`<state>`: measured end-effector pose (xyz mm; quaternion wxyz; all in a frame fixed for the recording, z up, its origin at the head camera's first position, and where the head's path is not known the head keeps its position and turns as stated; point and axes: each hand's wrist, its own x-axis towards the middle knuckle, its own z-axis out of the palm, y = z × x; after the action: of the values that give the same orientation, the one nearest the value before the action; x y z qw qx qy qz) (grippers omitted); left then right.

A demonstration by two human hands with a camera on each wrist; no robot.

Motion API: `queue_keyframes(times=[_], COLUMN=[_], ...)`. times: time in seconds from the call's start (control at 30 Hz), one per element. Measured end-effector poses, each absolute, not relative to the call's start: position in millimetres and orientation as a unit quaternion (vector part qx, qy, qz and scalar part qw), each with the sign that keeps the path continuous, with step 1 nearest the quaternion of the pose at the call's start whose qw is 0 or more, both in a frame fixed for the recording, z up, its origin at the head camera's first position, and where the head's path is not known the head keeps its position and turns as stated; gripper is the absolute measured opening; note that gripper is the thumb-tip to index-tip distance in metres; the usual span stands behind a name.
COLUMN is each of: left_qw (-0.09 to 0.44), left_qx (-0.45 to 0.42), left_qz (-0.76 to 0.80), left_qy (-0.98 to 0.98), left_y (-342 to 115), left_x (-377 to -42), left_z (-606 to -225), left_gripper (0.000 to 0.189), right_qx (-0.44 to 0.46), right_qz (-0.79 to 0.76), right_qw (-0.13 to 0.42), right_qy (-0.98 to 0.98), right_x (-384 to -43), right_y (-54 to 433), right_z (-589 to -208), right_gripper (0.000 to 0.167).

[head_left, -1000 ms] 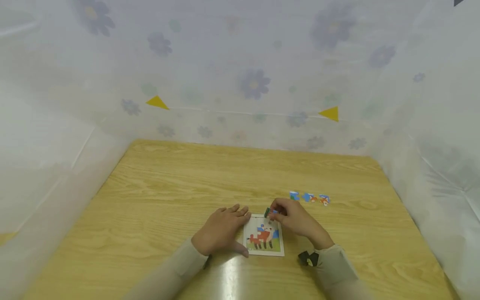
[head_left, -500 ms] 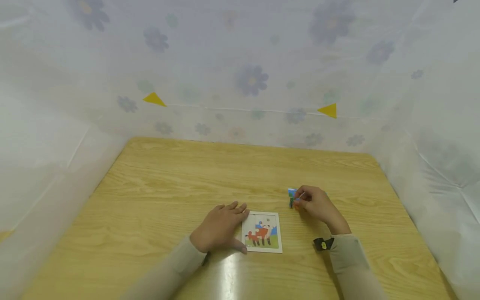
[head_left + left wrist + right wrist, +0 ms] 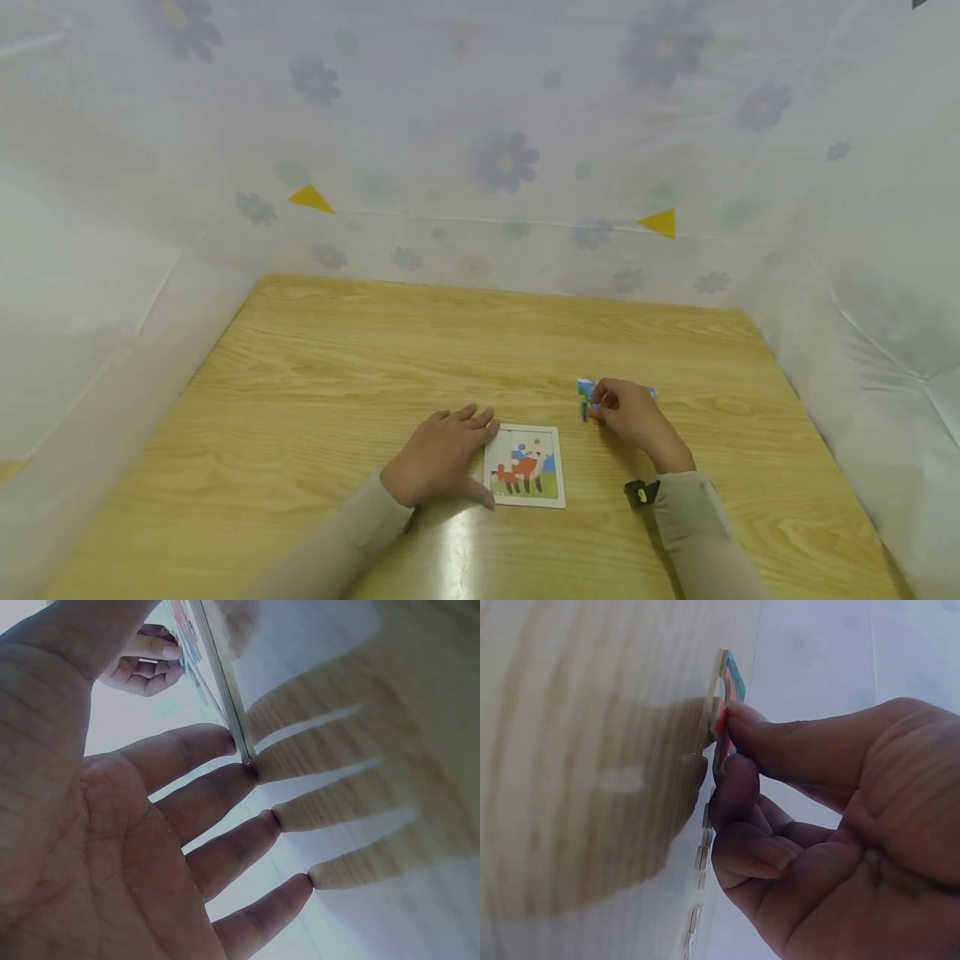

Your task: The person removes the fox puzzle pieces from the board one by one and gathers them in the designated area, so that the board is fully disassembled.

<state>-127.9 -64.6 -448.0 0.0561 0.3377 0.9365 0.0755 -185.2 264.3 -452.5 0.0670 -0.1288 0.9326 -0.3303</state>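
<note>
While the left hand (image 3: 442,454) lies flat with straight fingers against the puzzle board (image 3: 525,467) on the table (image 3: 337,375), the right hand (image 3: 630,412) pinches a puzzle piece (image 3: 587,406) beside loose pieces (image 3: 585,387); no writing is legible.

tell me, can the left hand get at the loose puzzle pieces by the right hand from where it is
Probably not without shifting. The left hand rests flat at the puzzle board's left edge, and the loose pieces lie beyond the board's far right corner, where the right hand already covers them.

puzzle board (image 3: 525,467) mid-table (image 3: 360,358) | loose pieces (image 3: 585,388) right-behind it
</note>
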Motion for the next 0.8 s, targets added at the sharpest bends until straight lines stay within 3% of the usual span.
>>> queue_keyframes(times=[0.57,0.8], left_qw=[0.058,0.06], left_qx=[0.336,0.337], left_qz=[0.073,0.067], left_qy=[0.937,0.937], left_y=[-63,-64], left_x=[-127,-128], left_z=[-446,-445], left_gripper=[0.11,0.11], right_qx=[-0.139,-0.16], right_qz=[-0.327,-0.34], right_qw=[0.069,0.042], right_qy=[0.932,0.926], right_x=[-182,-177], right_y=[262,248], right_z=[-451,-438], right_gripper=[0.009,0.007])
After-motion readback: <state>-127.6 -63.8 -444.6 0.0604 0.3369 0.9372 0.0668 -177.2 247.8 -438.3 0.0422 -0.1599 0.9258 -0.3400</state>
